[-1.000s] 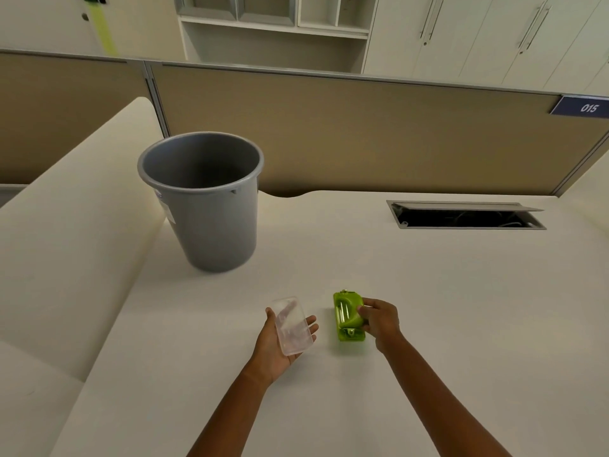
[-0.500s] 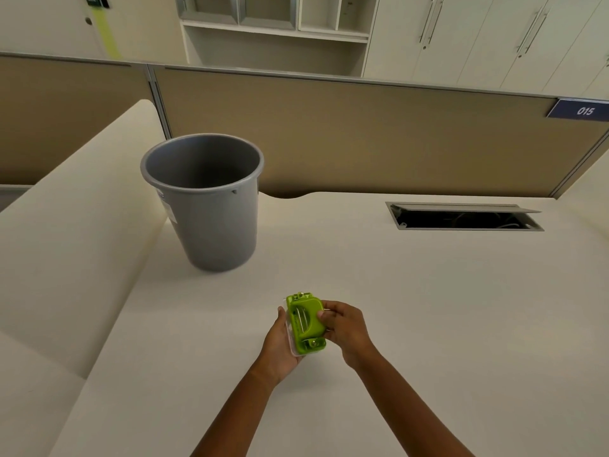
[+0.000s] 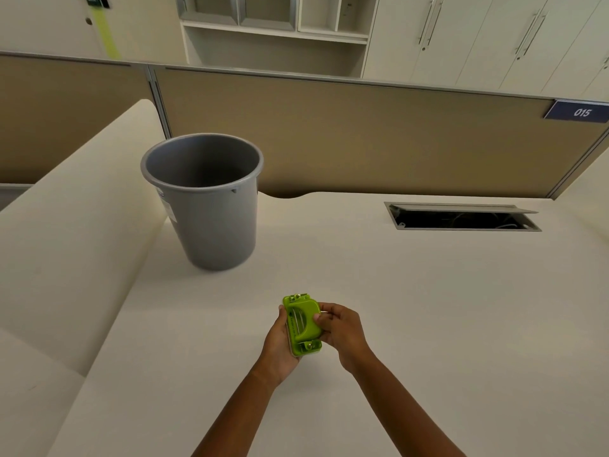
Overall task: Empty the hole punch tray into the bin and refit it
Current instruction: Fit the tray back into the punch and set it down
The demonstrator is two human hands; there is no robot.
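1. Both hands hold the green punch (image 3: 303, 323) between them, raised a little above the desk (image 3: 428, 308).
2. The left hand (image 3: 279, 344) cups the punch from its left and underneath, palm against its base, thumb up along the near-left edge.
3. The right hand (image 3: 342, 331) closes on the punch from its right, fingertips (image 3: 318, 319) pressed on the top of the green body.
4. The punch is tilted, its top turned toward the camera, long side running away from the person; metal fittings show at its far and near ends.
5. A thin pale edge of the clear tray (image 3: 292, 348) shows along the punch's lower left side, against the left palm. Whether it is fully seated, I cannot tell.
6. The grey bin (image 3: 211, 212) stands upright on the desk, well beyond the grip and to its left, apart from both hands. Its inside is shadowed, so its contents cannot be told.
7. Far to the right of the grip, an open cable hatch (image 3: 461, 219) sits in the desk.
8. Past the bin and hatch runs a tan partition (image 3: 362, 136) bearing a blue sign (image 3: 578, 112) reading 015.
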